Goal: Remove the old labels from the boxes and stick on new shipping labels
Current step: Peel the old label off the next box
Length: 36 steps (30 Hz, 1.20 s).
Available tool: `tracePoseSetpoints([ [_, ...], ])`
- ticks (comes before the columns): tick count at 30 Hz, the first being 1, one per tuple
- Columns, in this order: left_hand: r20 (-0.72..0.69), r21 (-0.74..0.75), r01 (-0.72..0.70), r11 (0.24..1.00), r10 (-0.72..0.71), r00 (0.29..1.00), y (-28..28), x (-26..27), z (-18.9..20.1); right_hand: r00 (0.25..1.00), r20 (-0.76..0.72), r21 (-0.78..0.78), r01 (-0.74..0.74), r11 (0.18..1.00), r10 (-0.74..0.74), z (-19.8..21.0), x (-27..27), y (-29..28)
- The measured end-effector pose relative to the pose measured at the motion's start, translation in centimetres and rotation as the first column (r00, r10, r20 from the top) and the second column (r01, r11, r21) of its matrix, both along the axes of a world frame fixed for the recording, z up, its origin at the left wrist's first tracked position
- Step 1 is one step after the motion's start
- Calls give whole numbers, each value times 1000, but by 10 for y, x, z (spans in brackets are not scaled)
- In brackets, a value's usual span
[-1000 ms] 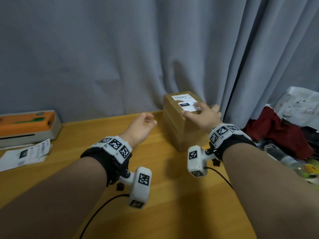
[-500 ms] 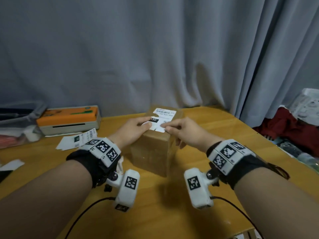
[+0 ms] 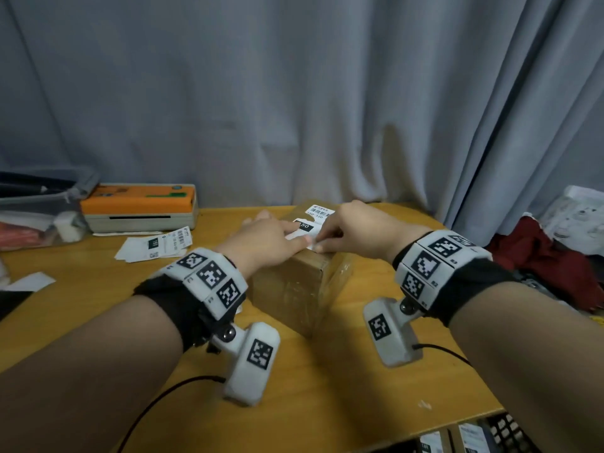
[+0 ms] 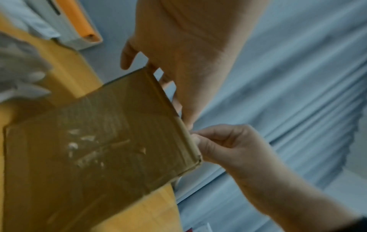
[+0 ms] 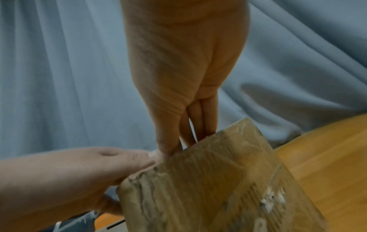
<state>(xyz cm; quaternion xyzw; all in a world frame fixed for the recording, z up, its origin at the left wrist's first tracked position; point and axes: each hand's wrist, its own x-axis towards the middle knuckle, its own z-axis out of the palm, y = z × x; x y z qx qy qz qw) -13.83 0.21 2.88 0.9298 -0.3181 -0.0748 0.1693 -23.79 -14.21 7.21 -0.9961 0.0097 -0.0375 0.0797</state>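
While left hand (image 3: 264,241) steadies box (image 3: 300,289), right hand (image 3: 353,235) pinches label (image 3: 305,232).

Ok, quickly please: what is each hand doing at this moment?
Left hand: open, fingers flat on the label on top of the box.
Right hand: pinching the label's near edge.
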Motion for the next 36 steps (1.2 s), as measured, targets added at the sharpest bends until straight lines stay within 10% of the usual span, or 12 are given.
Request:
tracePoseSetpoints([
  [18,-133,-344,173,923,-231,964,6,14,-9,1000,-4,-336,-29,941,29,7,16,22],
  [22,-144,-389,170,906,-242,960,10,12,-10,1000,20,16,-4,1000,4,-3,9,-6],
  [30,-105,10,162,987,-160,982,18,0,-3,1000,-7,226,31,974,-30,-20,3,-12],
  [36,-72,91,163,982,-157,985,25,-3,6,1000,-8,-72,11,997,-12,0,11,15],
])
